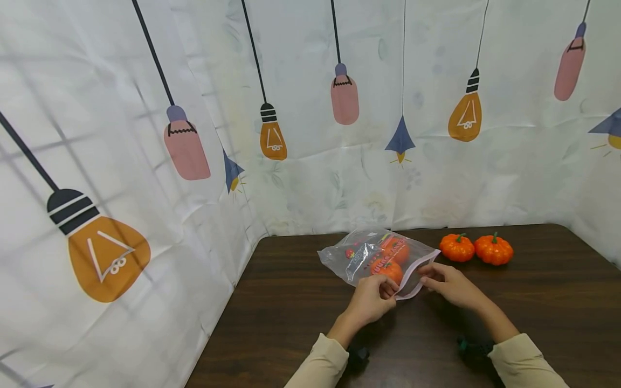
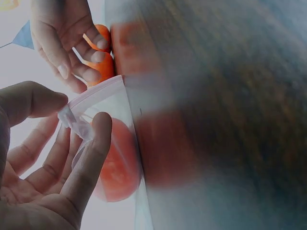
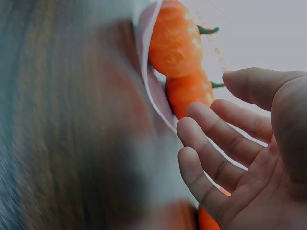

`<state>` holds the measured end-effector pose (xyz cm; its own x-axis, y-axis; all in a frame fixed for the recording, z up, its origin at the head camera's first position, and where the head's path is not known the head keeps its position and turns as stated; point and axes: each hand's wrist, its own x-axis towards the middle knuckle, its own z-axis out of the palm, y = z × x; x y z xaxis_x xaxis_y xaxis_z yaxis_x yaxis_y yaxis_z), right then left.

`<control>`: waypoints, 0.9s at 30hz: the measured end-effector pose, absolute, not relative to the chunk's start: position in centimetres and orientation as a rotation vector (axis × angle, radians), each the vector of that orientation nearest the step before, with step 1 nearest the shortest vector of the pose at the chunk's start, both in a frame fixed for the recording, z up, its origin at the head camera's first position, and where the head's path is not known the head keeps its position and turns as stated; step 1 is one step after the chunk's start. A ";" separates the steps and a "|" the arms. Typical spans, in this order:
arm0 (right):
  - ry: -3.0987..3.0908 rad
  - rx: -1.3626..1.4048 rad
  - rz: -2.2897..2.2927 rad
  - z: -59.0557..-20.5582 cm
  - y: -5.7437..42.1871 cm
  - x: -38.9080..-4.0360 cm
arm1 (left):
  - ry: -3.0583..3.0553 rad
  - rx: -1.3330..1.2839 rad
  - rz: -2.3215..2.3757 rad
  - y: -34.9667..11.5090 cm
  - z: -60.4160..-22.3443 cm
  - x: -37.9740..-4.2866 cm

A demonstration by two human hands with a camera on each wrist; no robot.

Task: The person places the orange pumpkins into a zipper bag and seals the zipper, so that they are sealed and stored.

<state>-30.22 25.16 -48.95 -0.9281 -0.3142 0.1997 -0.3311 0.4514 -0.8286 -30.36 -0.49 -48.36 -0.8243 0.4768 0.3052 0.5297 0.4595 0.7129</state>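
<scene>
A clear zip bag (image 1: pixel 339 261) with a pink-edged mouth lies on the table, its mouth toward the right front. Two small orange pumpkins (image 1: pixel 395 250) are inside it, with green stems showing in the right wrist view. My left hand (image 1: pixel 368 303) pinches the near edge of the bag's mouth between thumb and fingers, the film bunched there in the left wrist view. At the mouth's right side is my right hand (image 1: pixel 453 285). Its fingers (image 3: pixel 225 167) are spread and loosely bent, close to the rim, with nothing held between them.
Two more orange pumpkins, a left one (image 1: pixel 457 248) and a right one (image 1: pixel 494 249), sit side by side behind the right hand. The dark wooden table (image 1: pixel 271 307) meets a white curtain (image 1: pixel 310 188) printed with lamps at its back and left.
</scene>
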 end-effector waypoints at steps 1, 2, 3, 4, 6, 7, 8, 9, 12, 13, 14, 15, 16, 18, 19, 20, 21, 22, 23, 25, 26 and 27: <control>-2.657 0.592 1.526 -48.8 25.4 -30.2 | -2.635 -0.910 -1.326 -0.5 -48.4 -30.4; -2.656 0.582 1.523 -48.7 25.6 -30.1 | -2.638 -0.912 -1.330 -0.5 -48.4 -30.4; -2.660 0.574 1.512 -48.6 25.8 -30.1 | -2.639 -0.911 -1.334 -0.5 -48.4 -30.4; -2.661 0.554 1.518 -48.6 26.1 -30.1 | -2.639 -0.910 -1.339 -0.5 -48.4 -30.4; -2.673 0.511 1.508 -48.5 26.6 -30.1 | -2.635 -0.903 -1.348 -0.5 -48.4 -30.4; -2.681 0.502 1.501 -48.4 26.9 -30.1 | -2.630 -0.899 -1.353 -0.5 -48.4 -30.4; -2.689 0.484 1.494 -48.4 27.1 -30.1 | -2.623 -0.895 -1.357 -0.5 -48.4 -30.4; -2.694 0.467 1.491 -48.3 27.3 -30.2 | -2.613 -0.893 -1.363 -0.5 -48.4 -30.4; -2.706 0.425 1.477 -48.2 27.8 -30.2 | -2.584 -0.884 -1.362 -0.5 -48.4 -30.4; -2.710 0.417 1.469 -48.1 28.0 -30.1 | -2.577 -0.882 -1.360 -0.5 -48.4 -30.4; -2.712 0.406 1.463 -48.0 28.1 -30.1 | -2.571 -0.877 -1.358 -0.5 -48.5 -30.4; -2.712 0.396 1.455 -48.0 28.2 -30.1 | -2.567 -0.874 -1.355 -0.5 -48.5 -30.4; -2.712 0.387 1.451 -47.9 28.3 -30.0 | -2.566 -0.869 -1.349 -0.5 -48.4 -30.4; -2.709 0.380 1.438 -47.8 28.4 -29.9 | -2.565 -0.859 -1.346 -0.5 -48.4 -30.5; -2.706 0.373 1.432 -47.8 28.5 -29.9 | -2.566 -0.854 -1.345 -0.5 -48.4 -30.5; -2.704 0.378 1.426 -47.7 28.6 -29.9 | -2.565 -0.850 -1.343 -0.5 -48.4 -30.4; -2.701 0.367 1.424 -47.7 28.7 -29.8 | -2.564 -0.847 -1.343 -0.5 -48.3 -30.4; -2.700 0.361 1.420 -47.7 28.8 -29.8 | -2.560 -0.845 -1.342 -0.5 -48.3 -30.4; -2.698 0.350 1.414 -47.7 28.9 -29.8 | -2.561 -0.838 -1.344 -0.5 -48.3 -30.4; -2.700 0.322 1.405 -47.7 29.2 -29.8 | -2.552 -0.832 -1.350 -0.5 -48.3 -30.3; -2.704 0.311 1.401 -47.7 29.3 -29.8 | -2.550 -0.825 -1.356 -0.5 -48.3 -30.3; -2.707 0.287 1.394 -47.7 29.4 -29.7 | -2.549 -0.819 -1.362 -0.5 -48.3 -30.3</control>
